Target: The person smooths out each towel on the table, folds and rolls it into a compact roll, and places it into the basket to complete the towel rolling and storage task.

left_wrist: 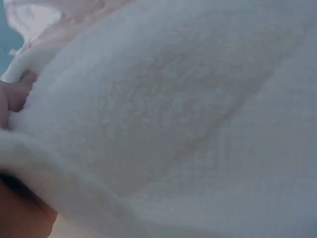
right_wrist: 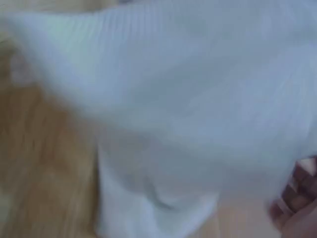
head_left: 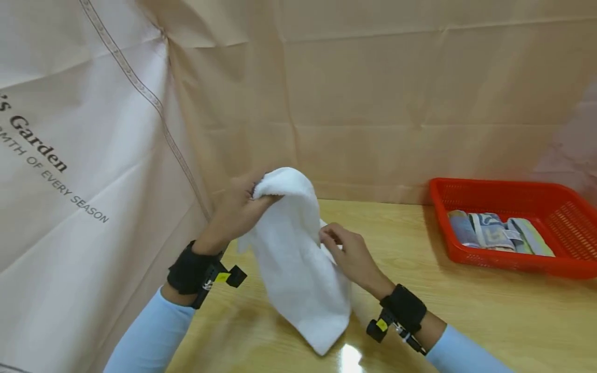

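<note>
A white terry towel [head_left: 298, 259] hangs in loose folds above the table, its lowest corner close to the tabletop. My left hand [head_left: 238, 210] grips its upper end, thumb in front, with the cloth arching over the fingers. At the towel's right edge, my right hand [head_left: 347, 251] has its fingers curled and seems to pinch the cloth; the fingertips are partly hidden. Fluffy towel [left_wrist: 148, 109] fills most of the left wrist view, with part of the left hand [left_wrist: 25, 213] at the corner. Blurred cloth [right_wrist: 173, 89] covers the right wrist view, beside the curled fingers [right_wrist: 297, 198].
To the right on the wooden table [head_left: 466, 321] stands a red plastic basket [head_left: 459, 254] holding several rolled or folded cloths [head_left: 492, 230]. A beige fabric sheet [head_left: 373, 103] rises behind the table, and a printed pale one [head_left: 93, 171] slopes along the left.
</note>
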`<state>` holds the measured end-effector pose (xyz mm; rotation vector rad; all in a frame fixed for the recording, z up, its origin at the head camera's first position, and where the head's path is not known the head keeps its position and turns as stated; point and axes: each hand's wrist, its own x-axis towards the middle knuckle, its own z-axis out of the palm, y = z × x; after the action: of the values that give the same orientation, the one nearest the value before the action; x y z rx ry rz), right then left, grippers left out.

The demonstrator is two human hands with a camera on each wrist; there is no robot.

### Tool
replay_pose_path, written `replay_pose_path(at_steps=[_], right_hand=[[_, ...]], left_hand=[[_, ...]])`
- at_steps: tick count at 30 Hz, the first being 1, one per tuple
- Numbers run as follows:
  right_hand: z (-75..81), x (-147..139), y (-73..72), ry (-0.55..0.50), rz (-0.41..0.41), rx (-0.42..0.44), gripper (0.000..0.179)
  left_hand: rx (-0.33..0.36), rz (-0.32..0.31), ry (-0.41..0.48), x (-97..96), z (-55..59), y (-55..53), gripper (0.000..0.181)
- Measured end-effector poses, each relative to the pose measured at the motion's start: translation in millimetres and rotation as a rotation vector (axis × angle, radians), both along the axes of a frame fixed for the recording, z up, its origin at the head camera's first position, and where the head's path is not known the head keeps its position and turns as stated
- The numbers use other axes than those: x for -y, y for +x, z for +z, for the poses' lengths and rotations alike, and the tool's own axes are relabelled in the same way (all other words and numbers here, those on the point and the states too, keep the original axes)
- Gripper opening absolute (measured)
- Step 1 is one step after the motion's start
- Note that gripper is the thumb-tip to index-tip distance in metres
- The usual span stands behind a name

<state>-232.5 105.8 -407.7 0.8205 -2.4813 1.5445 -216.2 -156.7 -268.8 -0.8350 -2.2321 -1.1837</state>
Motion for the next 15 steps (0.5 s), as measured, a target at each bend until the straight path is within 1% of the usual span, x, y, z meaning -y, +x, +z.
replay_pose_path(at_steps=[1,2,4,5,6,7,8,9,10,11,13,14,15], right_hand=[[3.8,-4,-0.9,-0.05,-0.031,0.03,0.024],[8.4,-11,-1.4,-0.1,-0.061,0.079,0.026],[19.0,-27,-1.1,-0.202,-0.097,0.156,0.031],[25.2,-37,-0.2,-0.219,-0.09,0.177,0.032],[31.9,-48,1.4,-0.202,-0.074,0.185,0.031],[39.1,-60,4.2,-0.149,-0.05,0.192,0.028],[46.4,-73,7.9,-0.082,-0.01,0.205,0.025],[53.5,-86,12.4,0.008,0.032,0.2,0.023],[59.4,-100,17.3,0.109,0.076,0.177,0.02],[63.9,-114,22.8,0.201,0.114,0.134,0.017],[69.9,-139,35.0,0.327,0.138,0.081,0.014],[72.3,-151,41.2,0.354,0.131,0.096,0.012],[73.6,-163,47.4,0.365,0.105,0.111,0.01]], left_hand=[[-0.008,0.0,0.013,3.6,0.7,-1.0,0.013],[-0.021,0.018,0.017,8.3,1.2,-2.3,0.01],[-0.044,0.059,0.014,19.8,1.1,-5.1,0.01],[-0.048,0.079,0.004,25.7,0.5,-6.0,0.011],[-0.061,0.117,-0.026,31.7,-1.0,-6.5,0.013],[-0.08,0.159,-0.059,37.3,-2.8,-6.6,0.013],[-0.093,0.188,-0.086,41.8,-4.9,-6.2,0.011],[-0.099,0.197,-0.102,45.5,-6.9,-5.4,0.011],[-0.107,0.207,-0.116,48.6,-9.0,-4.3,0.012],[-0.113,0.209,-0.127,51.6,-11.0,-2.8,0.012],[-0.122,0.211,-0.14,56.4,-13.1,1.5,0.014],[-0.124,0.202,-0.144,58.8,-13.5,3.7,0.016],[-0.125,0.192,-0.148,61.3,-13.5,5.5,0.017]])
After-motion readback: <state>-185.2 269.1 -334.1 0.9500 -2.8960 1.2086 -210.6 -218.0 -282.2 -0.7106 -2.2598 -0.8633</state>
